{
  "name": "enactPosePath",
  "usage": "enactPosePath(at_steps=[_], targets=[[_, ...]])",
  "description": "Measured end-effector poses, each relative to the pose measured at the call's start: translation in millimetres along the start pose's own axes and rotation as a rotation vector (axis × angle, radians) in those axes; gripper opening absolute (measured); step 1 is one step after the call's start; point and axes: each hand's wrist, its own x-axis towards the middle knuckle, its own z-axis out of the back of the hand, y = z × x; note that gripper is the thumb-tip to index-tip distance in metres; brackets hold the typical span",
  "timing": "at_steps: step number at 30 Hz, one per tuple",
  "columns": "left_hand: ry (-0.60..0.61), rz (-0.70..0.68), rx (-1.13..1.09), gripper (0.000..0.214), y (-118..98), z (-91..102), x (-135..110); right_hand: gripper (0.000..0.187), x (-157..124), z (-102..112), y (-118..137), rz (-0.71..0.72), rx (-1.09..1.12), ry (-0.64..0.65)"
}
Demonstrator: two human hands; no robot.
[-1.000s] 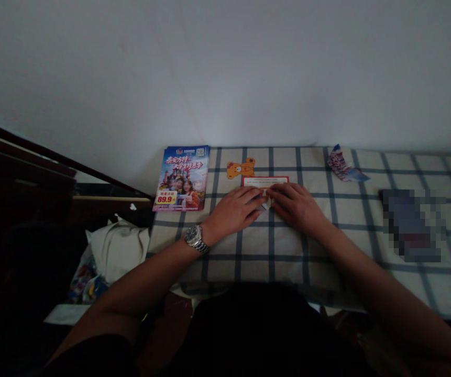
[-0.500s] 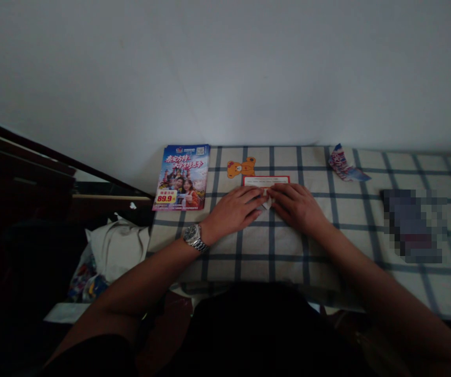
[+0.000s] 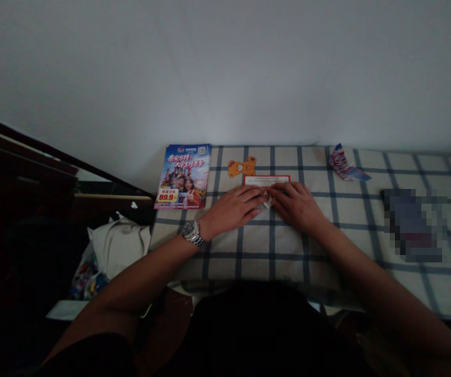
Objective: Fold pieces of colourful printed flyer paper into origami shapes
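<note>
Paper [image 3: 266,202]: a small white folded piece on the checked cloth [image 3: 256,246], just at 6 o'clock of the red-edged card [image 3: 266,179]. The left hand [image 3: 233,209] and right hand [image 3: 298,206] lie flat, fingers stretched out, tips pressing the paper from 9 and 3 o'clock. A brochure [image 3: 183,176] lies at 9 o'clock.

I see both forearms bare, reaching fwd from the bottom of view, converging toward centre; left grip [image 3: 235,209] palm down, fingers [image 3: 257,192] stretched flat, pointing right; right grip [image 3: 296,205] palm down too, fingers [image 3: 278,189] pointing left; fingertips of both nearly meet; wrists low, approx. level.
</note>
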Motion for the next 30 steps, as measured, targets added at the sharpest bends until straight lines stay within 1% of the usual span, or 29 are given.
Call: enactPosePath(at_steps=[3, 7, 10, 14, 17, 21, 25, 30], targets=[[-0.007, -0.001, 0.011, 0.046, 0.6, -1.5, -1.4, 0.043, -0.4, -0.4, -1.7, 0.002, 0.048, -0.006], [-0.016, 0.003, -0.008, 0.047, 0.6, -3.0, -1.8, 0.036, -1.5, -0.2, -5.2, 0.028, 0.151, -0.071], [-0.009, 0.004, 0.002, 0.047, -0.2, -2.1, -1.2, 0.031, -2.1, 1.0, -5.8, 0.056, 0.168, -0.104], [0.002, 0.000, 0.013, 0.046, -0.3, -0.7, -0.3, 0.030, -1.9, 1.7, -4.0, 0.061, 0.133, -0.105], [-0.004, -0.011, 0.013, 0.047, 0.7, -1.5, -0.1, 0.034, -1.8, -0.9, -4.5, 0.091, 0.169, -0.103], [-0.007, -0.011, 0.024, 0.046, 1.6, -3.6, -0.3, 0.033, -2.3, -5.5, -7.5, 0.126, 0.182, -0.057], [0.014, 0.001, 0.035, 0.049, 1.1, -3.8, -0.8, 0.032, -0.7, -5.2, -7.5, 0.105, 0.191, -0.042], [0.021, 0.006, 0.028, 0.050, 0.7, -3.4, -1.3, 0.033, 1.3, -2.2, -5.8, 0.105, 0.206, -0.056]])
